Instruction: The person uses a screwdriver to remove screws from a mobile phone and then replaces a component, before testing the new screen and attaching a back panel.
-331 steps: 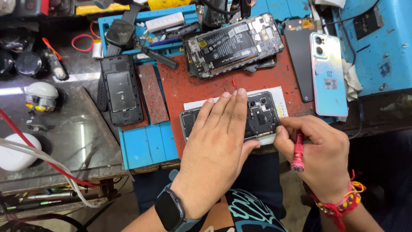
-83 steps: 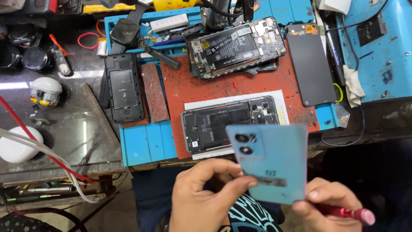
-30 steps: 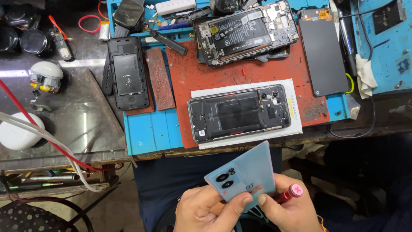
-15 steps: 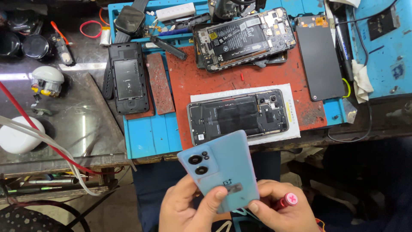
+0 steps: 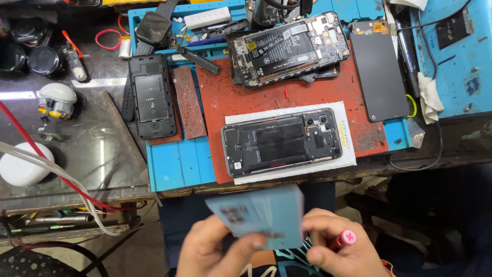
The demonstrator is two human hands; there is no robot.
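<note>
Both my hands hold a light blue phone back cover (image 5: 264, 215) low in front of me, blurred by motion. My left hand (image 5: 212, 251) grips its left lower side. My right hand (image 5: 335, 254) pinches its right edge and also holds a red-handled screwdriver (image 5: 346, 238). On the white sheet (image 5: 348, 154) over the red mat (image 5: 225, 97) lies an opened phone (image 5: 282, 141) with its back off, insides showing.
A second opened phone (image 5: 289, 48) lies at the mat's far side. A black screen panel (image 5: 379, 77) is at the right, a black phone frame (image 5: 151, 97) at the left. White round objects (image 5: 20, 164) and cables sit on the glass top at left.
The blue cover has turned and dropped flatter between my hands since half a second ago. Earlier my hands lifted it off the opened phone on the white sheet.
</note>
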